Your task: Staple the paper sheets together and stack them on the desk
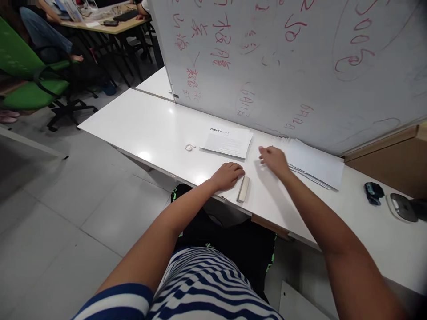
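My left hand (228,176) lies palm down near the table's front edge, fingers slightly bent, with nothing visible in it. Just right of its fingertips is a small cream-coloured oblong object (243,190), perhaps a stapler. My right hand (274,160) is above the table, its thumb and fingers drawn together; whether something small is between them is hidden. Right beside it lies a stack of white paper (316,162), partly fanned at the edges. Left of it, a printed sheet or thin stack of sheets (227,143) rests on the table.
A small white looped item (190,147) sits left of the printed sheets. A whiteboard (267,66) with red writing stands along the table's back. To the right are a dark small object (374,193) and a rounded grey-and-white device (403,207). A green chair (36,91) and another person's legs (46,31) appear far left.
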Action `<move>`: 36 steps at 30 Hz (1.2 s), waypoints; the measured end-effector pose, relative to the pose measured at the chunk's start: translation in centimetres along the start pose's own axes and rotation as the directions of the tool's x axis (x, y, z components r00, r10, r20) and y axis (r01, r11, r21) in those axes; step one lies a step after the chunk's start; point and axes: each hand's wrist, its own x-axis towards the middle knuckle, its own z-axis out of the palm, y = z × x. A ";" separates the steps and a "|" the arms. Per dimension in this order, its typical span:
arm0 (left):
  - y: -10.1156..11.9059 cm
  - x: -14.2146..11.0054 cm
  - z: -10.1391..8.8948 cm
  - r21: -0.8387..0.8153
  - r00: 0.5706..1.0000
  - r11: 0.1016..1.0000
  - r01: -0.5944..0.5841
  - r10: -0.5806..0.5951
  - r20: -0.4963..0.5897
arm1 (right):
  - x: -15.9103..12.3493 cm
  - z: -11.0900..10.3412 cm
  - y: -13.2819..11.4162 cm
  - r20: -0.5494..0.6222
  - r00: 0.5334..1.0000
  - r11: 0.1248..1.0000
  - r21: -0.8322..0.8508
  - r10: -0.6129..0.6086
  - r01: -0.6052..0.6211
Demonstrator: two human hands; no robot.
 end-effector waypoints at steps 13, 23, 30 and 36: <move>0.0 0.0 -0.2 0.036 1.000 0.999 -0.005 0.005 0.015 | 1.6 4.2 -3.2 0.129 0.983 0.992 -0.036 0.128 -0.124; -0.1 -0.1 0.0 0.032 1.000 0.999 -0.005 0.005 -0.008 | 2.1 4.5 -1.2 0.158 0.974 0.908 0.362 0.160 -0.208; -0.3 -0.1 0.2 0.020 0.999 1.000 -0.019 0.019 -0.029 | -0.1 3.7 -0.2 0.043 0.987 0.824 0.545 0.154 -0.153; -0.3 -0.1 0.4 0.031 0.999 0.999 -0.014 0.015 -0.038 | -1.7 1.6 1.0 -0.038 0.987 0.765 0.636 0.158 -0.098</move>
